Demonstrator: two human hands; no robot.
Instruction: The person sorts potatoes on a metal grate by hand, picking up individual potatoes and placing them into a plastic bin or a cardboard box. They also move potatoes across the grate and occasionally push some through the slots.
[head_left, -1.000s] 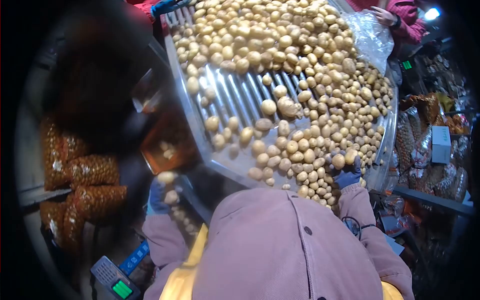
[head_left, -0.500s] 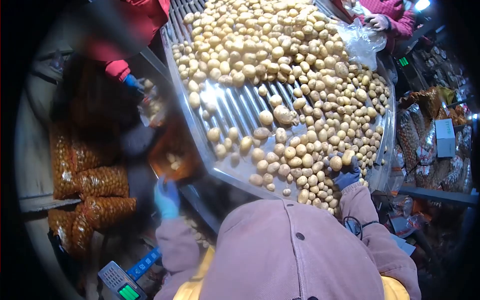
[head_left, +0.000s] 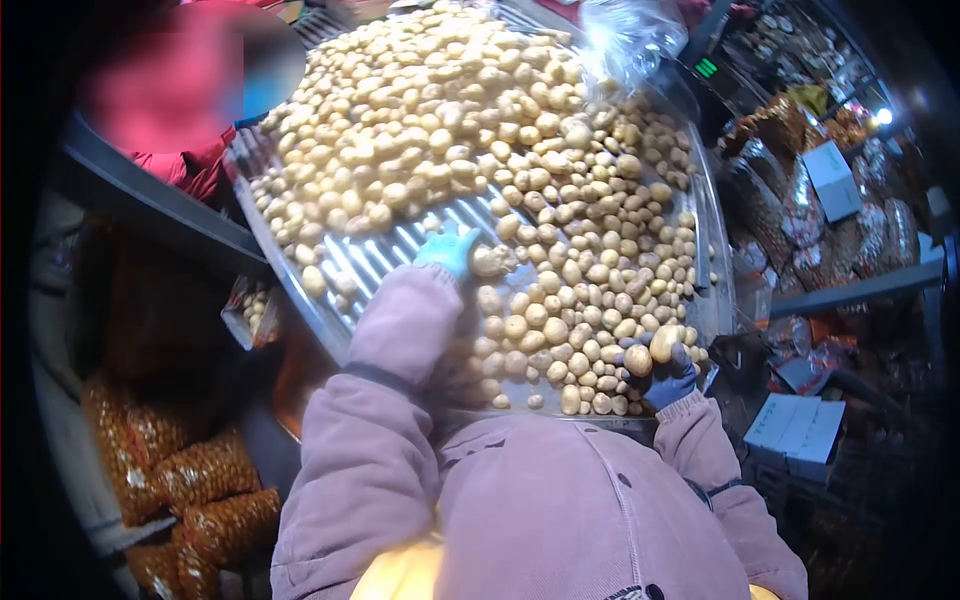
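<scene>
Pale yellow potatoes (head_left: pixel 440 110) are heaped over a metal slatted table (head_left: pixel 352 262). My left hand (head_left: pixel 447 252), in a teal glove, reaches over the bare slats with its fingers apart. Its fingertips are right at a large knobbly potato (head_left: pixel 491 261). At the near right edge of the heap, my right hand (head_left: pixel 672 386) wears a dark blue glove and is closed around potatoes. A larger, oblong potato (head_left: pixel 667 343) shows above its fingers, with a rounder potato (head_left: pixel 637 360) beside it.
A person in a red jacket (head_left: pixel 190 180) stands at the far left. Clear plastic bags (head_left: pixel 632 40) lie at the back right. Filled mesh sacks (head_left: pixel 208 470) are stacked at left. To the right are white boxes (head_left: pixel 795 430), bagged goods and a metal rail (head_left: pixel 860 290).
My left hand has moved from beside the table's left edge up onto the slats, beside the knobbly potato. My right hand still holds potatoes. The view has shifted and turned.
</scene>
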